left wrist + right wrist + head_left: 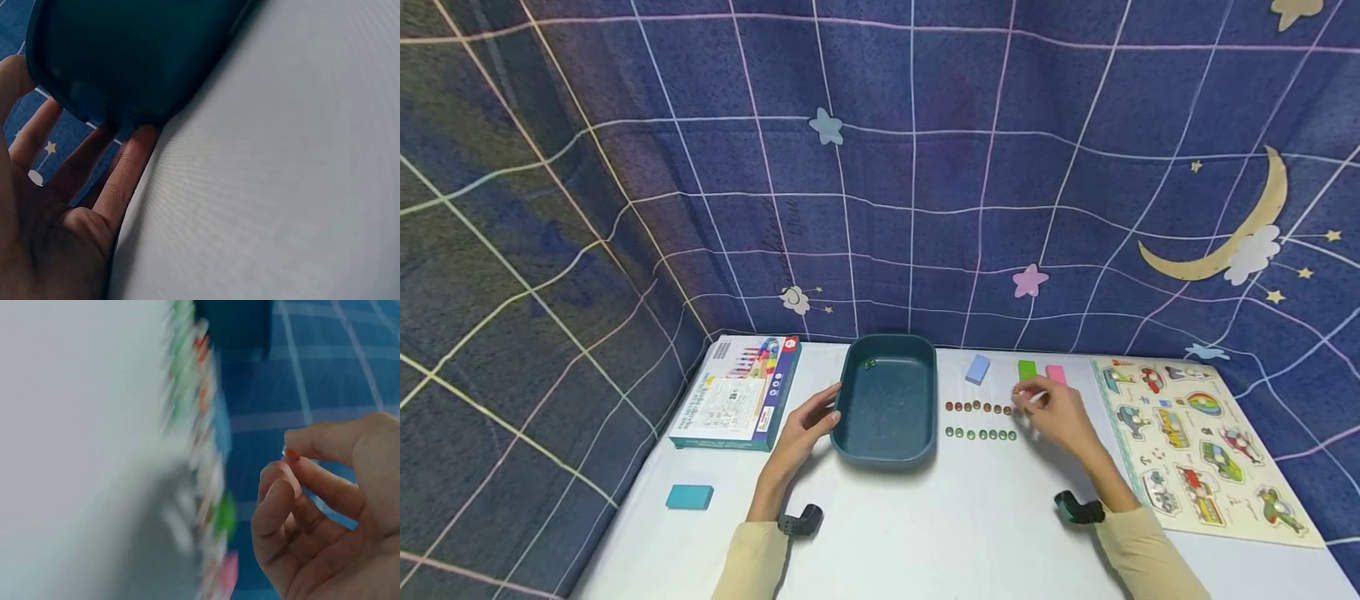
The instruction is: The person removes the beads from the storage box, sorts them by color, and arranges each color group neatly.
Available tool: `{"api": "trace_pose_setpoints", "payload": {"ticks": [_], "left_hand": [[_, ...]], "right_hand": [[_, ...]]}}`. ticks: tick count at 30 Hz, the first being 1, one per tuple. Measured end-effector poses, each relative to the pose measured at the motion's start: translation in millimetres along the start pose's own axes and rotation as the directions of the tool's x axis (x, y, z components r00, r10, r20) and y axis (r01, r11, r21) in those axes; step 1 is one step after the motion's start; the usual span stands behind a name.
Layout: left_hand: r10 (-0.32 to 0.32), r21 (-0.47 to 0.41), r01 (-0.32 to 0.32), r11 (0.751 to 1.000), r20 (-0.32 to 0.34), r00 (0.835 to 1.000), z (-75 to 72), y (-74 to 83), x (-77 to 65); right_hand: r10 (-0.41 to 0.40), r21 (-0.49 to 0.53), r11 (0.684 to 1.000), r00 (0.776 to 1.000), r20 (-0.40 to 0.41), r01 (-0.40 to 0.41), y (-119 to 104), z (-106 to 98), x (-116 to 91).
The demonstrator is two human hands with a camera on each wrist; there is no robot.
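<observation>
My left hand (805, 418) is at the left side of a dark teal plastic basin (886, 461). Its fairly straight fingers (134, 162) touch the basin's outer wall. A few small green glass beads (869, 364) lie inside near the far left corner. To the basin's right are two rows on the white cloth: reddish-amber glass beads (977, 406) behind, green glass beads (982, 434) in front. Over the right end of the amber row, my right hand (1054, 410) pinches a small orange-red glass bead (291, 454) between thumb and fingertips.
Blue (977, 369), green (1027, 368) and pink blocks (1056, 373) stand behind the rows. A wooden picture puzzle board (1210, 450) lies at right. At left are a flat printed box (737, 392) and a teal block (689, 497). A blue curtain (880, 183) hangs behind.
</observation>
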State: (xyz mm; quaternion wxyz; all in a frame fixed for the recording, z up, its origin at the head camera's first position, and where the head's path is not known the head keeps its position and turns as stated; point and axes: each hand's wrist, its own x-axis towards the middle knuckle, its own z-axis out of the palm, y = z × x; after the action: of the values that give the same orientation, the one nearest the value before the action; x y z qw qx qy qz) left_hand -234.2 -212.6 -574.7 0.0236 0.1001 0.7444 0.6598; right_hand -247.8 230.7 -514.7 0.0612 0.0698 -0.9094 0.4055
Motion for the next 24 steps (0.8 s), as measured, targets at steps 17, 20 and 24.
{"api": "trace_pose_setpoints", "payload": {"ticks": [17, 20, 24], "left_hand": [[-0.006, 0.021, 0.006, 1.0, 0.005, 1.0, 0.5, 0.3, -0.1], [-0.007, 0.013, 0.007, 1.0, 0.005, 1.0, 0.5, 0.2, -0.1], [-0.011, 0.007, 0.011, 1.0, 0.006, 1.0, 0.9, -0.1, 0.3]], "right_hand": [[0.157, -0.182, 0.964, 0.968, -0.196, -0.193, 73, -33, -42], [0.151, -0.195, 0.963, 0.971, -0.187, -0.187, 74, -32, -41], [0.151, -0.197, 0.962, 0.971, -0.186, -0.188, 72, -31, -42]]}}
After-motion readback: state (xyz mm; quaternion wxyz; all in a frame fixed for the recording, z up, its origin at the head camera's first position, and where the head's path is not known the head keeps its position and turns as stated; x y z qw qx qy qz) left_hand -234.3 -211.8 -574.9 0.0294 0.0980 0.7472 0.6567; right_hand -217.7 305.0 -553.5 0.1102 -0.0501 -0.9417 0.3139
